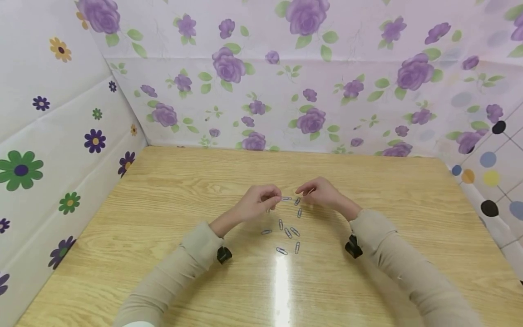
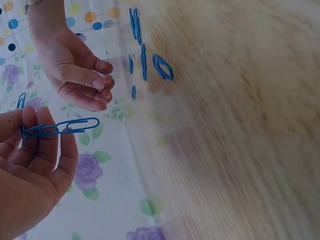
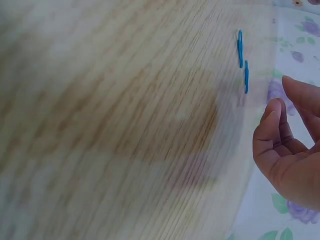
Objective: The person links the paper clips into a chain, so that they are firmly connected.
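Note:
My left hand (image 1: 260,200) pinches a short chain of linked blue paper clips (image 2: 82,120) between thumb and fingertips. One clip of it sticks out past the fingers toward the right hand, and another end shows on the thumb's far side in the left wrist view. Across from it, my right hand (image 1: 323,193) hovers over the table with loosely bent fingers, thumb and index finger apart, nothing between them. A loose paper clip (image 1: 297,201) lies between the two hands, with a second clip (image 1: 300,213) just nearer to me.
Several more blue paper clips, among them one clip (image 1: 282,250) nearest me, are scattered on the wooden table (image 1: 163,272). Flowered cloth (image 1: 261,81) hangs along the table's far edge, with patterned cloth at both sides. Each wrist wears a small black camera (image 1: 353,246).

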`<action>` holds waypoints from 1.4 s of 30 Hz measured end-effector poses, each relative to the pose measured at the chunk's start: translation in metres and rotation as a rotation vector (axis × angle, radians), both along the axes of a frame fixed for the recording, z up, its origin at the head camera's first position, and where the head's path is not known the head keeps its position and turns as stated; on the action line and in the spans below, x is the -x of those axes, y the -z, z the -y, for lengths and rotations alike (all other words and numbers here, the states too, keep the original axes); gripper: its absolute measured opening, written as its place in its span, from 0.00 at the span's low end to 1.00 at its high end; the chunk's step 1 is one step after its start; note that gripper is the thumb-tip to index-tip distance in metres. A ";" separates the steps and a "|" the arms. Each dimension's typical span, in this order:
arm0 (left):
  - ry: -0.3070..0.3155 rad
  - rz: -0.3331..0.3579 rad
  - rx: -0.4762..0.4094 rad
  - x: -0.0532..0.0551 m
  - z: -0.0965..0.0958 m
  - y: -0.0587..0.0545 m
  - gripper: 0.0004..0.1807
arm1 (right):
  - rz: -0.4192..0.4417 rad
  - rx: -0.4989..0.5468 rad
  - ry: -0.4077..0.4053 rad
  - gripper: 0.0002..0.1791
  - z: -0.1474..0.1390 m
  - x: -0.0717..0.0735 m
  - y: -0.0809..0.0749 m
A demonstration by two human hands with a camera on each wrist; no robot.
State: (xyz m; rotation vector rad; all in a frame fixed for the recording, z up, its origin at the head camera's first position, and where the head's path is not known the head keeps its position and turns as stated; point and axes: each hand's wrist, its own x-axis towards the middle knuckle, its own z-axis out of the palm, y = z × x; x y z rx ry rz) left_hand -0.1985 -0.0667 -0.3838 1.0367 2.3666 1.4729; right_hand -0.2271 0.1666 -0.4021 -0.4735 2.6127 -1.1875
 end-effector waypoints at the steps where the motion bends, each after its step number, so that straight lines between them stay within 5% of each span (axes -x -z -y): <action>1: -0.001 0.000 0.001 0.001 0.001 0.000 0.05 | 0.003 -0.002 -0.001 0.13 0.001 0.002 0.001; 12: -0.011 0.015 0.033 0.014 0.006 0.002 0.05 | 0.098 -0.063 -0.009 0.13 0.008 0.013 0.009; 23: -0.015 0.036 0.042 0.023 0.009 0.005 0.05 | 0.082 -0.111 -0.086 0.02 0.009 0.015 0.014; 42: -0.016 0.029 0.038 0.023 0.009 0.005 0.05 | 0.103 -0.014 -0.061 0.04 -0.004 0.010 0.014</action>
